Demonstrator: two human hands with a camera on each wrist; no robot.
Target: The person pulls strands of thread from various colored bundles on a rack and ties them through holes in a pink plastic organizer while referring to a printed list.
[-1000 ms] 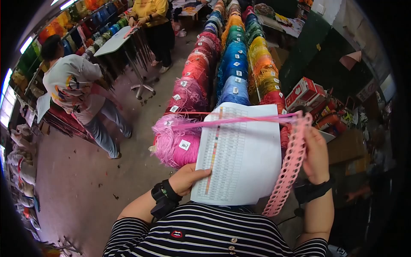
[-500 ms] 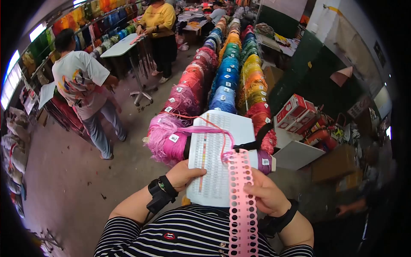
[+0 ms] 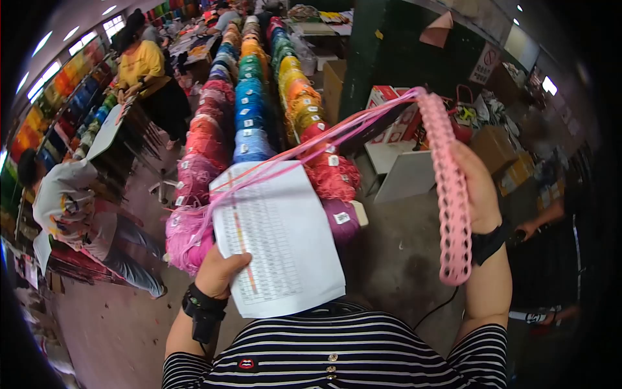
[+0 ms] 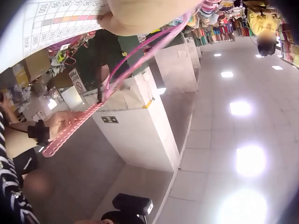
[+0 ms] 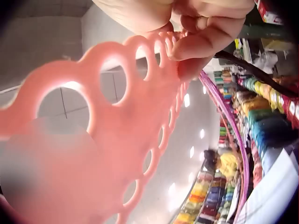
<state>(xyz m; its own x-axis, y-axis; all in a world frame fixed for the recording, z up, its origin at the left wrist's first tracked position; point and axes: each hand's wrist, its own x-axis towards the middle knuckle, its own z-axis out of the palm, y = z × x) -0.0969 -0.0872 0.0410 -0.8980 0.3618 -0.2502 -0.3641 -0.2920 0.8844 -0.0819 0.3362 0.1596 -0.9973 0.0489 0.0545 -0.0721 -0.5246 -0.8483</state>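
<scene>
My left hand (image 3: 217,269) pinches the lower left edge of a white printed sheet (image 3: 304,246), thumb on top. A column of coloured squares runs down its table. Off to the right, my right hand (image 3: 478,185) grips a long pink strip (image 3: 447,201) with round holes along both edges. In the right wrist view, thumb and fingers (image 5: 201,46) pinch the strip (image 5: 135,121) at its edge. Pink and red threads (image 3: 324,139) stretch from the strip's top end, over the sheet, to the pink yarn (image 3: 188,240) at the left.
Rows of coloured yarn hanks (image 3: 253,117) with white tags run away in front of me. Red-and-white boxes (image 3: 395,133) and a white board (image 3: 407,175) stand to the right. A person in a pale shirt (image 3: 65,201) and one in yellow (image 3: 142,65) are at the left.
My right hand first brought the strip in over the sheet, then moved it up and out to the right, drawing the threads straight. My left hand keeps hold of the sheet. The view has swung right.
</scene>
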